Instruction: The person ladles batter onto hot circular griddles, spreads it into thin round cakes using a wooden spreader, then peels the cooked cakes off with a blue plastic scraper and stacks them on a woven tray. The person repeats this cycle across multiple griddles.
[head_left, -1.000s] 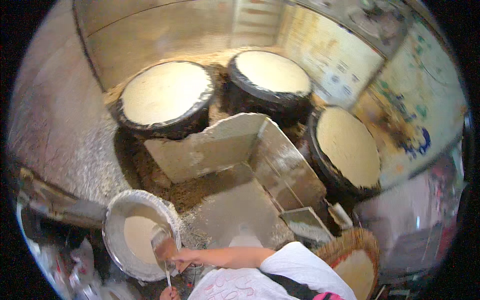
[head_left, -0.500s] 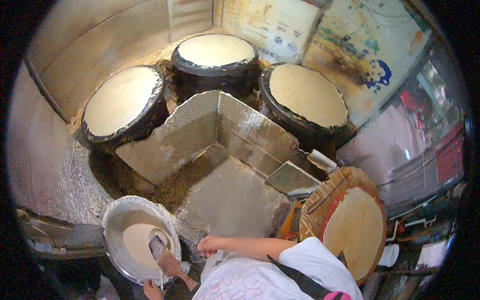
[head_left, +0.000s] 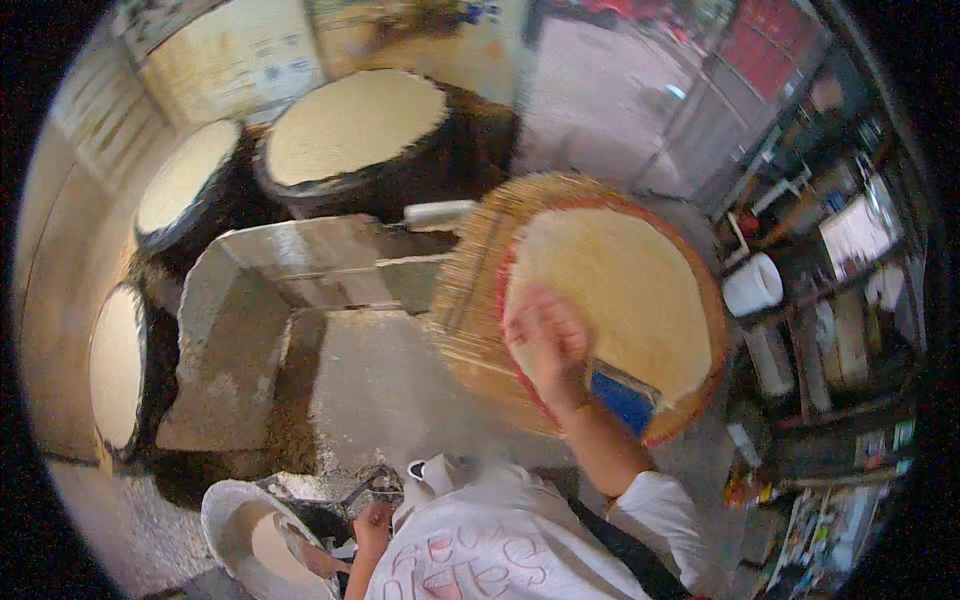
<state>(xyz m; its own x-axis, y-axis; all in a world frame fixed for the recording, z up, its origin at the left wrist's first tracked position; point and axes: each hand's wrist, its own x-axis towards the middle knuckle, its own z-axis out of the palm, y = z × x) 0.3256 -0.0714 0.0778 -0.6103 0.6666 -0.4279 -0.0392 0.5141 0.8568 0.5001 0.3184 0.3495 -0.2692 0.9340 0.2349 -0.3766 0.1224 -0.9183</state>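
Note:
My right hand, smeared by motion, is over a round container with a woven straw-coloured side and a red ring. Pale, smooth material fills it. A blue rectangular piece lies by my right forearm on that surface. Low at the left, my left hand is up near my shirt, its small, blurred fingers looking curled; what they hold, if anything, does not show. Beside it stands a pale-rimmed basin of creamy material, with a brown-handled scoop in it.
Several dark round tubs filled with pale material stand at the back and left. Upright boards fence off a grey, dusty patch in the middle. A white bucket and cluttered shelves line the right.
The view has swung to the right. My right hand has moved from in front of my body out over the woven round container. My left hand has moved from the basin's near rim toward my body.

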